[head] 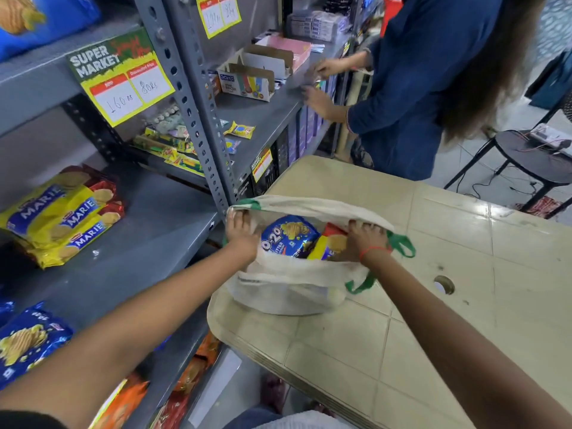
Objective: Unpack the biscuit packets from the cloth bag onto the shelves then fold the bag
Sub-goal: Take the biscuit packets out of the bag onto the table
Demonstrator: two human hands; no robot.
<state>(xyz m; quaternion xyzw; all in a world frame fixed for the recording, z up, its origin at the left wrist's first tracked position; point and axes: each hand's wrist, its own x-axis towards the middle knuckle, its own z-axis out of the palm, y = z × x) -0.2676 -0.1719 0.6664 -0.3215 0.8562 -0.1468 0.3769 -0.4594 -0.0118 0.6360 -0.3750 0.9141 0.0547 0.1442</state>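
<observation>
A white cloth bag [288,283] with green handles stands on the beige table [433,274], its mouth spread wide. Inside lie a blue 20-20 biscuit packet [286,235] and a yellow-and-red packet [329,244]. My left hand [241,232] grips the bag's left rim. My right hand [365,238] reaches into the right side of the mouth, fingers on the far rim beside the yellow-and-red packet. Yellow Marie packets [62,215] are stacked on the grey shelf [139,243] at left. A blue packet [28,339] lies on the shelf below.
Another person in a dark blue top [418,88] stands at the far end of the shelving, hands on a higher shelf with cardboard boxes [247,78]. A black stool [532,156] stands at right. Orange packets [192,370] fill the lowest shelf.
</observation>
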